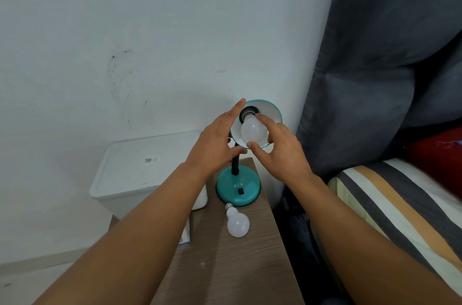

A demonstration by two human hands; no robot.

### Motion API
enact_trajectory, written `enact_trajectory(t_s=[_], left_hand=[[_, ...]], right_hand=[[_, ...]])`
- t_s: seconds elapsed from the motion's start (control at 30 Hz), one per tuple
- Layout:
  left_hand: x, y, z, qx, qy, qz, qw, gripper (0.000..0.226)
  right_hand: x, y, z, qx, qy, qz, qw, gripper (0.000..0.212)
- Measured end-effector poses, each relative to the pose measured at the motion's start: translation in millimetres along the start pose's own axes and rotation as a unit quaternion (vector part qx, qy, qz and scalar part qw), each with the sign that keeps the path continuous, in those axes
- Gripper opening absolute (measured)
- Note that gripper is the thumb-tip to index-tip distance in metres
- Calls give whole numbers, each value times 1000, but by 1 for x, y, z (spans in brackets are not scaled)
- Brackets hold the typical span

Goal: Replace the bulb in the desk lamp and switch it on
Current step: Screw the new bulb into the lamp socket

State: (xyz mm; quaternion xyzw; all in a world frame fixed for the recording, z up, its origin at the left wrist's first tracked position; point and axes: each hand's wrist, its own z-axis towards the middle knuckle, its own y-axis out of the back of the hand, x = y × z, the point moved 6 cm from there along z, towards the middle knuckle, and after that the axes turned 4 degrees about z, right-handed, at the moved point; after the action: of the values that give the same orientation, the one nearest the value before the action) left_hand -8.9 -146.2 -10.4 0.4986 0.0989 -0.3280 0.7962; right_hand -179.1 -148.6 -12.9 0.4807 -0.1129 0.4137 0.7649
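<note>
A teal desk lamp stands on a wooden bedside table (225, 267); its round base (237, 188) carries a black switch (240, 191). The shade (271, 111) tilts up toward me with a white bulb (253, 132) sitting in its black socket. My right hand (280, 152) curls around this bulb, with thumb and fingertips touching it. My left hand (217, 142) holds the left rim of the shade, index finger stretched along its edge. A second white bulb (237, 223) lies loose on the table in front of the base. The lamp is unlit.
A white lidded plastic bin (140, 172) stands left of the table against the white wall. A dark grey headboard (375, 67) and a bed with a striped pillow (390, 204) lie to the right. A white-blue box edge (186, 237) pokes out under my left forearm.
</note>
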Motion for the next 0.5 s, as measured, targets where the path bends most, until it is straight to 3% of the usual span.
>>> enact_trajectory(t_s=[0.17,0.27,0.37,0.5], left_hand=[[0,-1,2,9,-2,-4,1000,111],[3,0,2,10,-1,-5,1000,110],[4,1,1,11,-4,-4,1000,110],[3,1,1,9,1,6,1000,110]], right_hand=[[-6,0,3,-21,-44,11,999,71],[-1,1,0,-15,-4,17,1000,76],[-1,-1,-2,1,17,8,1000,67],[-11,-3,3,-6,-56,7,998,66]])
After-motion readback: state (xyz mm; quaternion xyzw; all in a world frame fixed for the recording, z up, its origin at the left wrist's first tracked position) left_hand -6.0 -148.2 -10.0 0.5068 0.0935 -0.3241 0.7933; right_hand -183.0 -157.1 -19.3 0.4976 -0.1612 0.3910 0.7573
